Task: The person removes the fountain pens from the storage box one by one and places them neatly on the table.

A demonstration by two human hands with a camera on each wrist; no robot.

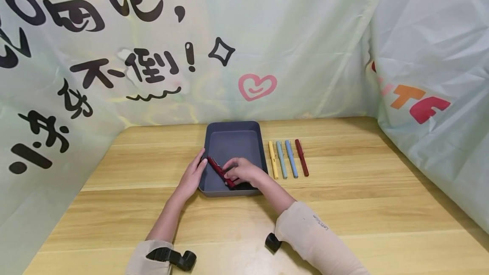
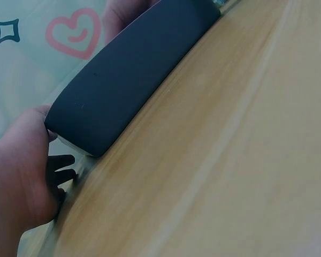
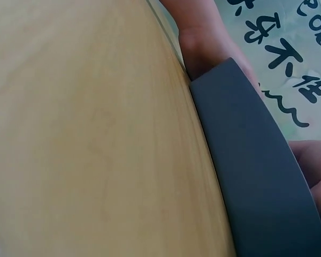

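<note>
A dark grey rectangular tray (image 1: 233,143) lies on the table. Inside its near left part, a dark red pen (image 1: 215,166) with a clip slants toward the near side. The right hand (image 1: 242,171) reaches over the tray and pinches this pen near its lower end between thumb and fingers. Against the tray's left side rests the left hand (image 1: 192,177), fingers extended along the outer wall and thumb at the rim. In the left wrist view the tray's near wall (image 2: 123,80) hides most of the right hand. The right wrist view shows no pen; the tray's wall (image 3: 251,160) blocks it.
To the right of the tray, a yellow pen (image 1: 273,160), a light teal pen (image 1: 281,160), a blue pen (image 1: 291,159) and another dark red pen (image 1: 302,158) lie side by side. Printed cloth (image 1: 305,46) hangs behind the wooden table (image 1: 344,215) and along its sides.
</note>
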